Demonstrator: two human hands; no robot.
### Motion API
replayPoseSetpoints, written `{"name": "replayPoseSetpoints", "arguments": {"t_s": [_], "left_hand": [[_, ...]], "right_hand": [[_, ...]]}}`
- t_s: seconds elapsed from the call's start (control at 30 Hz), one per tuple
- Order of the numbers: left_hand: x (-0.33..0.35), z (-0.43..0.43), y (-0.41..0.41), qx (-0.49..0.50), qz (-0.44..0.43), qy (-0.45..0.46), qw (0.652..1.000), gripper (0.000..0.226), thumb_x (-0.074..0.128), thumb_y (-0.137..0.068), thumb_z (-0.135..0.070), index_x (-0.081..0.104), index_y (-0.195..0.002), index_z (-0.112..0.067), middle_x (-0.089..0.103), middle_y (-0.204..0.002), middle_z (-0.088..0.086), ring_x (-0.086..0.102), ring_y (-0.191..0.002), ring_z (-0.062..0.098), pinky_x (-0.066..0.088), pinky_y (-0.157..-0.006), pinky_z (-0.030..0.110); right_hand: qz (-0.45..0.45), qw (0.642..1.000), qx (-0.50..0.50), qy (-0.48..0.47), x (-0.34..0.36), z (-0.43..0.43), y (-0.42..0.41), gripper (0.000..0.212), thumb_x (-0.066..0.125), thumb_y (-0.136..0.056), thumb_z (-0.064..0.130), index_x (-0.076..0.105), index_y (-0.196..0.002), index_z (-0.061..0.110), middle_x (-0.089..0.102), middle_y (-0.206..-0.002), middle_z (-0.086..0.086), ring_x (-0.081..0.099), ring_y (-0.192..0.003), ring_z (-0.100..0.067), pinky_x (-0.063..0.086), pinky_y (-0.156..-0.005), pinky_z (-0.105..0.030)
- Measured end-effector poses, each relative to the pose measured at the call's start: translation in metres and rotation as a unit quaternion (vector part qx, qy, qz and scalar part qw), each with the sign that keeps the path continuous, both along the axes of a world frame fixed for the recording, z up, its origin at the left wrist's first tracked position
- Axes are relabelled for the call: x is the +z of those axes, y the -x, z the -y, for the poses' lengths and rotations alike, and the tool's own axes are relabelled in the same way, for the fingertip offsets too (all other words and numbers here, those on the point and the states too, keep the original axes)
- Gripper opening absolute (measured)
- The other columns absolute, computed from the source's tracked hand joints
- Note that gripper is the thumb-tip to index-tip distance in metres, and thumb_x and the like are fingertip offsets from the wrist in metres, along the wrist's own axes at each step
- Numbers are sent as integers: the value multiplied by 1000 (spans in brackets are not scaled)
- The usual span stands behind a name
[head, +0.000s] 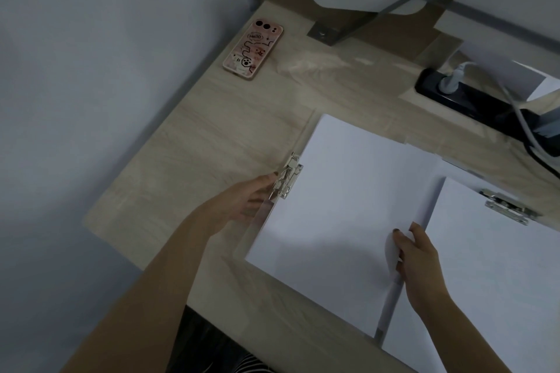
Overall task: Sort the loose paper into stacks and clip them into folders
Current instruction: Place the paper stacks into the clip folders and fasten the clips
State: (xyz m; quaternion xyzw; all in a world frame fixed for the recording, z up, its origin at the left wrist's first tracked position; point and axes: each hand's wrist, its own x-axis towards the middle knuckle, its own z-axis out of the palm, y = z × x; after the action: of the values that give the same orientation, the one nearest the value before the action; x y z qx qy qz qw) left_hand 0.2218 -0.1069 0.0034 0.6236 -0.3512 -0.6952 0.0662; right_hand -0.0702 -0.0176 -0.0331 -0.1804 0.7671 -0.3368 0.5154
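A pink phone (253, 50) lies face down at the far left corner of the wooden desk (194, 142), well apart from the work. A black power strip (466, 97) with a grey plug (451, 82) sits along the far right edge; its cable runs off the right edge of the view. A metal bracket (323, 34) is fixed to the desk at the back. Nothing stands between the hands and the paper.

The clear folder board (263, 215) under the near stack is hard to make out; only its left strip shows. A second stack (491, 266) with its own clip (509, 206) is cut off at the right and bottom edges.

The paper stack (339, 215) lies flat at the desk's centre, its long axis running from near right to far left, short edge with the metal clip (288, 175) pointing left.

The left hand (251, 200) grips the clip, fingers closed on its lever. The right hand (421, 260) pinches the curled right edge of the stack, thumb on top.
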Motion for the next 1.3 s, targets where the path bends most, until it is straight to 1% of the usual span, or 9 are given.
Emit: {"name": "replayPoseSetpoints", "arguments": {"t_s": [0.13, 0.33, 0.53, 0.63, 0.73, 1.0, 1.07, 1.17, 1.3], "left_hand": [[0, 0, 0, 8, -6, 1, 1000, 54, 48, -74, -69, 54, -118, -38, 60, -126, -7, 55, -115, 10, 38, -99, 38], [-3, 2, 2, 10, -1, -6, 1000, 35, 48, -80, -57, 58, -106, -35, 62, -119, -10, 57, -109, 6, 39, -98, 37], [-6, -3, 2, 33, -10, 17, 999, 23, 53, -89, -35, 67, -100, -21, 67, -109, -2, 65, -93, 8, 47, -77, 26], [-6, -10, 1, 36, -29, 54, 997, 21, 55, -90, -26, 70, -102, -18, 73, -100, -5, 68, -93, 5, 50, -75, 16], [-9, -13, 4, 39, -24, 93, 995, 16, 55, -91, -15, 70, -98, -16, 73, -85, -10, 66, -78, -5, 47, -67, 6], [-22, -23, 5, 75, -6, 134, 988, 20, 56, -90, -9, 66, -107, -7, 70, -105, 9, 65, -93, 15, 48, -90, 24], [-19, -25, 5, 85, -24, 127, 988, 21, 55, -90, -10, 67, -107, -7, 71, -105, 6, 66, -95, 12, 49, -89, 20], [-10, -29, 9, 98, -23, 127, 987, 21, 53, -91, -10, 68, -106, -9, 71, -101, 0, 66, -89, 4, 49, -83, 16], [10, -34, 19, 115, 13, 166, 979, 13, 57, -89, -11, 64, -99, -13, 63, -83, -8, 56, -59, -15, 39, -56, 2]], "right_hand": [[-13, 1000, -4, -1, 0, -1, -2, 39, 45, -97, 26, 41, -135, 21, 49, -114, -3, 47, -96, -25, 43, -82, -37], [-26, 1000, 6, 5, -2, -2, 0, 42, 44, -97, 25, 39, -138, 16, 46, -112, -4, 47, -93, -25, 38, -78, -34], [-29, 999, 18, 4, -2, -3, 2, 44, 44, -97, 26, 37, -139, 15, 43, -114, -2, 45, -98, -24, 38, -78, -34], [-36, 999, 28, -2, -5, -4, 2, 36, 44, -97, 27, 44, -131, 18, 44, -97, 1, 43, -88, -21, 37, -66, -27], [-33, 999, 34, -13, -6, -4, 4, 6, 44, -97, 29, 45, -102, 28, 34, -75, 11, 40, -80, -20, 32, -56, -22], [-36, 999, 40, -5, -2, -2, 3, 9, 44, -97, 27, 42, -105, 29, 36, -74, 10, 40, -82, -21, 32, -56, -23], [-48, 998, 39, -4, 7, -1, -2, 7, 44, -97, 24, 45, -103, 27, 46, -83, 3, 43, -87, -23, 36, -63, -27], [-85, 995, 49, -5, 21, 2, -14, 46, 52, -93, 18, 33, -135, 18, 48, -119, -9, 49, -106, -30, 42, -83, -38], [-288, 938, 193, -15, 25, -3, -26, 74, 64, -85, 19, 21, -145, 13, 31, -140, -18, 36, -126, -38, 36, -103, -47]]}}
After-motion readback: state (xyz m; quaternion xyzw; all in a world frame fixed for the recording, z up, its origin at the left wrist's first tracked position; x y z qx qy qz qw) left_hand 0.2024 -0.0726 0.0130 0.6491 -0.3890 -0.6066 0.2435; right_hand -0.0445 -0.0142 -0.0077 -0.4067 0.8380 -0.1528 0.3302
